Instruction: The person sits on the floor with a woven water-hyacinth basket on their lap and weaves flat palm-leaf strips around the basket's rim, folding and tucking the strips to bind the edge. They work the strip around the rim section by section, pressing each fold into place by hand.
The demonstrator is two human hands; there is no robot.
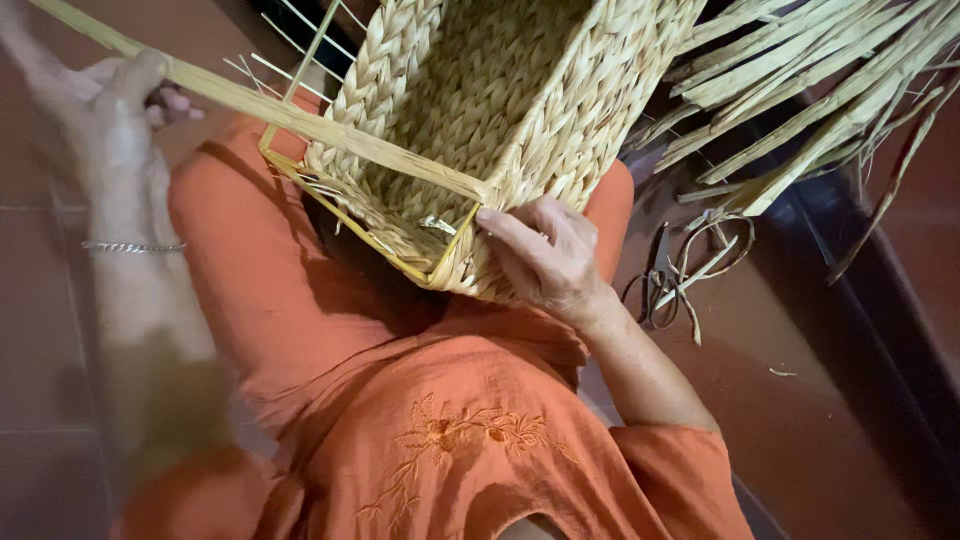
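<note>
Basket: a woven straw basket rests on the person's lap, tilted, its rim corner toward the camera; a thin yellow wire frame shows along the rim, and the far side is cut off by the top edge.
Clothing: an orange garment with stitched flower embroidery covers the lap and knees under the basket.
Loose straw: a bundle of flat dried strips lies to the right of the basket, well apart from both hands, running out of view at the top and right.
Strip in hand: one long flat straw strip runs taut from the basket's near rim corner up to the left hand and beyond it to the top-left corner.
Left hand: the left hand is raised out to the side, fingers curled tight around the strip; it is blurred, so single fingers are hard to tell apart.
Right hand: the right hand lies against the basket's outer wall at the near corner, fingers narrow and partly bent, the forefinger tip pressing on the rim where the strip comes out.
Scissors: a pair of scissors lies on the floor just right of the right hand, among curled scraps; the blades are hard to make out.
Bracelet: a thin silver chain circles the left wrist.
</note>
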